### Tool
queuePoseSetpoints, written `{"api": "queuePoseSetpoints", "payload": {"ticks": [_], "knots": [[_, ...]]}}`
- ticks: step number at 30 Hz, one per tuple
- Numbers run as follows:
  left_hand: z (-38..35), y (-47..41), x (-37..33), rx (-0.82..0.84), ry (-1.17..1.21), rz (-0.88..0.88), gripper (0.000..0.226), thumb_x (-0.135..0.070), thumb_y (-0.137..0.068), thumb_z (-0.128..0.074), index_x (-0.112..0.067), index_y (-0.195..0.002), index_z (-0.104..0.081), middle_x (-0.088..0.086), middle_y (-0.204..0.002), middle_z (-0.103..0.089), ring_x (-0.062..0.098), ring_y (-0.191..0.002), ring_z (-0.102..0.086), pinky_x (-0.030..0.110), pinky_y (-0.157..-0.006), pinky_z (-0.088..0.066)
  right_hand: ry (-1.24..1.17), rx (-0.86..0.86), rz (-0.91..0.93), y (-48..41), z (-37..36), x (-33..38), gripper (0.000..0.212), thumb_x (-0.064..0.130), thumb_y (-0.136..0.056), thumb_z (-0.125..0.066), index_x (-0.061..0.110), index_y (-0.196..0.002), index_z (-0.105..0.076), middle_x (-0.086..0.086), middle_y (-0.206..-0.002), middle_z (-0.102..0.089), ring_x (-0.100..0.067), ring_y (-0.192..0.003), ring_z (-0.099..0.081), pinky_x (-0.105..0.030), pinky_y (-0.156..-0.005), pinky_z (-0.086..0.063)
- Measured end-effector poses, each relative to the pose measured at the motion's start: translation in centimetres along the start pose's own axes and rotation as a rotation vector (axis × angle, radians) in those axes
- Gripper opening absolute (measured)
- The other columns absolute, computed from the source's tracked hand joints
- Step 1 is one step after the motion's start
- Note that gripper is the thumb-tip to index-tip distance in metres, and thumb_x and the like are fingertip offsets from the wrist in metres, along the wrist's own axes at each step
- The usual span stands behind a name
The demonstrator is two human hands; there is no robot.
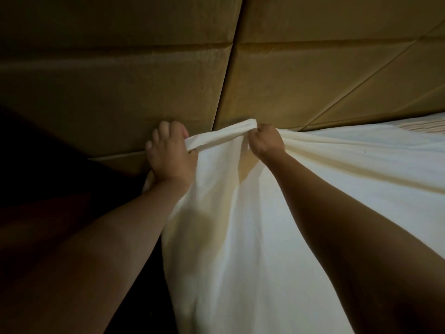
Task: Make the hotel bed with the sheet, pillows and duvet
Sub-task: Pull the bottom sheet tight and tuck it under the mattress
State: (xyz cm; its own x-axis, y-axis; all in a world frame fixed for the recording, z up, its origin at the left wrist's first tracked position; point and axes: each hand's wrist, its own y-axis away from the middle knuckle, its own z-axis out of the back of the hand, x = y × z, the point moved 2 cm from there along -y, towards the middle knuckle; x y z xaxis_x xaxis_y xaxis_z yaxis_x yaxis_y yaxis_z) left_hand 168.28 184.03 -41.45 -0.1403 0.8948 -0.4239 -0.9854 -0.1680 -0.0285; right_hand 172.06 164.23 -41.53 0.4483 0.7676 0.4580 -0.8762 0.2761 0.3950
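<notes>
The left hand (168,154) pinches and the right hand (266,142) clenches the white sheet (228,213) by its bunched edge, at nine and three o'clock, against the padded headboard (115,92). Uneven tugging could skew it.

Sheet (240,237): white, bunched along its top edge, draped down over the bed corner and spread out flat to the right.
Left hand (169,153): pinches the sheet edge under the thumb, fingers splayed against the headboard (115,80).
Right hand (266,141): fisted round the same edge, just beside the left.
Headboard: tan padded panels with seams, directly behind both hands.
Striped fabric (421,126): a small patch at the far right edge.
</notes>
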Motion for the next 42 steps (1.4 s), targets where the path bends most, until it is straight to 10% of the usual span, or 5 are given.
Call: {"api": "queuePoseSetpoints", "payload": {"ticks": [5,13,30,42], "knots": [[-3.0,2.1,-1.7,0.245,0.183,-0.364,0.012,-0.023,-0.089,-0.058,-0.018,-0.098,-0.053,-0.001,-0.084,-0.061,0.019,-0.076,-0.058,0.033,-0.065,-0.047,0.025,0.075,0.028,-2.0,-2.0,-0.4,0.036,0.018,-0.097,-0.034,-0.001,-0.105,-0.063,-0.018,-0.107,-0.065,-0.032,-0.102,-0.059,-0.028,-0.075,-0.035],[-10.5,1.4,1.4,0.667,-0.331,-0.208,0.076,-0.056,-0.095,-0.036,-0.016,-0.153,-0.008,0.005,-0.161,-0.006,0.022,-0.148,-0.005,0.043,-0.119,-0.008,0.232,0.170,0.092,-4.1,-6.2,-3.0,0.048,0.040,-0.102,-0.026,0.009,-0.116,-0.060,-0.013,-0.118,-0.063,-0.033,-0.113,-0.056,-0.049,-0.102,-0.040],[-15.7,-2.7,4.2,0.622,-0.241,-0.041,0.110,-0.098,-0.059,-0.010,-0.024,-0.123,-0.060,0.007,-0.124,-0.063,0.025,-0.119,-0.055,0.039,-0.098,-0.040,0.565,0.252,0.085,-8.0,-10.4,-5.1,0.054,0.046,-0.098,-0.022,0.017,-0.134,-0.051,-0.010,-0.137,-0.053,-0.027,-0.137,-0.036,-0.043,-0.118,-0.011],[-17.6,-3.2,5.5,0.403,-0.135,-0.347,0.063,-0.053,-0.099,-0.014,-0.016,-0.110,-0.064,0.009,-0.103,-0.070,0.027,-0.096,-0.064,0.036,-0.084,-0.049,0.526,0.218,0.004,-9.3,-11.1,-5.3,0.047,0.038,-0.095,-0.030,0.019,-0.133,-0.052,-0.006,-0.140,-0.051,-0.026,-0.135,-0.039,-0.039,-0.115,-0.021]]}}
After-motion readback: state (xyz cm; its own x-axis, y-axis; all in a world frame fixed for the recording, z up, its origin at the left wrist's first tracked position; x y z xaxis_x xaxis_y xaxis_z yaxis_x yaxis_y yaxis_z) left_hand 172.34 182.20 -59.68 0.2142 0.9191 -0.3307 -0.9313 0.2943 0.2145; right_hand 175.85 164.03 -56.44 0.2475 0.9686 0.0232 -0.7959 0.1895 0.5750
